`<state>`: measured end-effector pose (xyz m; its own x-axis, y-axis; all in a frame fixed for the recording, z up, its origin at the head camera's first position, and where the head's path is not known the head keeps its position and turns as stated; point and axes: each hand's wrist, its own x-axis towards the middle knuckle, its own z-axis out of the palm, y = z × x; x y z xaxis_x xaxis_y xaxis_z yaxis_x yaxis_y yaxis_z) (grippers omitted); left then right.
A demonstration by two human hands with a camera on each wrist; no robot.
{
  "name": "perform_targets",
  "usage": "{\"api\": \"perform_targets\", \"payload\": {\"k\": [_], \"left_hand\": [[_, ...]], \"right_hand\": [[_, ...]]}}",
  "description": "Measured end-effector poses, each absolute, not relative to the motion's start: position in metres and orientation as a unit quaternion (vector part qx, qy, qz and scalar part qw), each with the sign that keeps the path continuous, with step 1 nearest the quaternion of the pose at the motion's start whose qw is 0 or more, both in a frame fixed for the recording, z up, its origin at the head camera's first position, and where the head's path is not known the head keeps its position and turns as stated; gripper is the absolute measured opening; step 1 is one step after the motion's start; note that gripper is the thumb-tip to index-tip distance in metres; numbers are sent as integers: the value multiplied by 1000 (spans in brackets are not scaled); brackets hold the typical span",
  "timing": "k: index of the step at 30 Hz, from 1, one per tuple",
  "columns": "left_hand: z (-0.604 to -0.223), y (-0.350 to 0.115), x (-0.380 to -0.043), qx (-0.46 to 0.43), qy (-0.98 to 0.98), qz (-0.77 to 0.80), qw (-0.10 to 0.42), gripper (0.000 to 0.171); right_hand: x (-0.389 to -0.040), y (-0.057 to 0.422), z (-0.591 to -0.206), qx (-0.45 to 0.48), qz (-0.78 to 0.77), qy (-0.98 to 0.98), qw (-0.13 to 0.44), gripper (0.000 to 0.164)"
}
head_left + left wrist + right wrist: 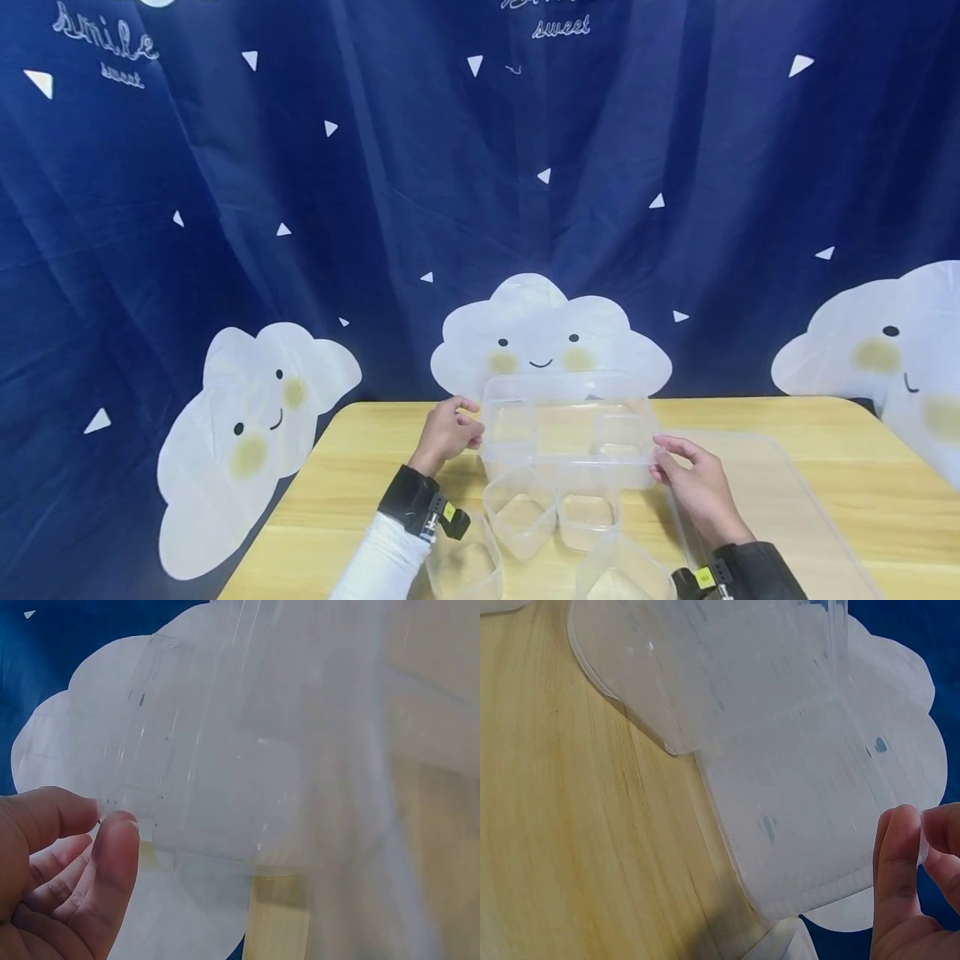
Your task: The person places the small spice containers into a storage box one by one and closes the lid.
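Note:
A large clear plastic box (566,473) stands at the back of the table, between the two hands. My left hand (448,433) is at its left side, and in the left wrist view the thumb and a finger (116,851) pinch its edge. On the opposite side my right hand (697,483) pinches the box's right edge, thumb against fingers (898,851). Inside the box, smaller clear shapes show through the walls, but their outlines are faint. Just in front stand small clear containers, among them a rounded one (520,537) and a squarer one (588,533).
Nearer to me are another clear container (465,575) below the left wrist and one (626,575) by the right wrist. A flat translucent lid-like sheet (787,508) lies at the right on the wooden table (300,508). A blue curtain (450,167) hangs behind.

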<state>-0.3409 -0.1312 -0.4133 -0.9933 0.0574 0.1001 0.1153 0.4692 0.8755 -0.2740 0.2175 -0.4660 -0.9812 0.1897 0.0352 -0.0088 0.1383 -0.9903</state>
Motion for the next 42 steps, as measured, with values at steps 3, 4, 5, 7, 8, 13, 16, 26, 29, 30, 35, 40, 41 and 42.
{"api": "perform_targets", "payload": {"k": [3, 4, 5, 7, 8, 13, 16, 26, 29, 30, 35, 40, 41, 42], "left_hand": [[-414, -133, -340, -52, -851, -522, 21, 31], [-414, -133, -340, -52, -850, -524, 19, 32], [-414, -133, -340, -54, -848, -527, 18, 32], [-414, -133, -340, -56, -844, -533, 14, 32], [-414, -133, -340, -57, -843, -535, 12, 32], [-410, -130, -342, -58, -845, -531, 4, 31], [-408, -127, -344, -61, -852, -520, -5, 30], [-403, -126, -347, -70, -864, -498, -18, 32], [-403, -128, -347, -71, -866, -495, -25, 32], [-403, -128, -348, -70, -866, -495, -26, 33], [-404, -131, -350, -64, -867, -493, -27, 34], [-406, -133, -351, -55, -869, -490, -35, 33], [-406, -133, -351, -54, -870, -490, -36, 33], [-406, -133, -351, -54, -869, -490, -37, 33]], "right_hand": [[-275, 218, -467, -59, 652, -752, 76, 38], [-275, 218, -467, -59, 651, -753, 78, 38], [-275, 218, -467, -59, 650, -754, 78, 37], [-274, 219, -467, -61, 647, -756, 80, 38], [-274, 219, -467, -62, 646, -757, 80, 38], [-272, 220, -467, -64, 642, -760, 82, 39], [-270, 221, -468, -69, 638, -762, 86, 39], [-272, 219, -468, -71, 640, -760, 85, 40], [-272, 218, -466, -70, 636, -764, 85, 40], [-272, 218, -466, -69, 636, -764, 86, 40], [-274, 217, -465, -59, 639, -762, 88, 39], [-275, 215, -465, -57, 640, -761, 82, 39], [-275, 215, -465, -59, 639, -763, 80, 39], [-274, 215, -465, -60, 637, -765, 77, 39]]}}
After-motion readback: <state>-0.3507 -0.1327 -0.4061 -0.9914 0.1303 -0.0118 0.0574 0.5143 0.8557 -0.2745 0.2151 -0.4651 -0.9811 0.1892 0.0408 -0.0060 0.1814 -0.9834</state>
